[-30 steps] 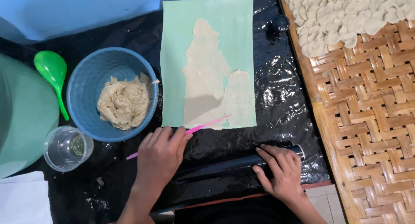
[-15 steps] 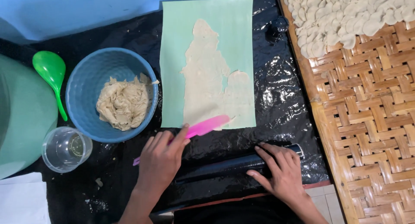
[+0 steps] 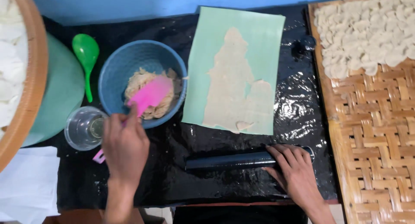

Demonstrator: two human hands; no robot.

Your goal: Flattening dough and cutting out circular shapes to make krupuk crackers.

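Observation:
My left hand [image 3: 125, 148] grips a pink spatula [image 3: 149, 95] whose flat blade reaches into the blue bowl [image 3: 113, 70] and lies on the beige dough [image 3: 168, 83] there. My right hand [image 3: 296, 172] rests with its fingers over the right end of a dark rolling pin [image 3: 229, 160] lying crosswise on the black plastic sheet [image 3: 173, 181]. Above the pin lies a pale green sheet [image 3: 263, 42] with thin, flattened dough [image 3: 231, 94] spread on it.
A green spoon [image 3: 85, 53] and a clear glass cup [image 3: 84, 128] sit left of the bowl, beside a pale green lid [image 3: 65, 90]. A woven bamboo tray [image 3: 376, 142] at the right carries several pale dough pieces [image 3: 367, 31]. A round woven tray [image 3: 30, 77] is at far left.
My left hand has carried the pink spatula from the lower edge of the green sheet leftward into the blue bowl. The right hand stays on the rolling pin.

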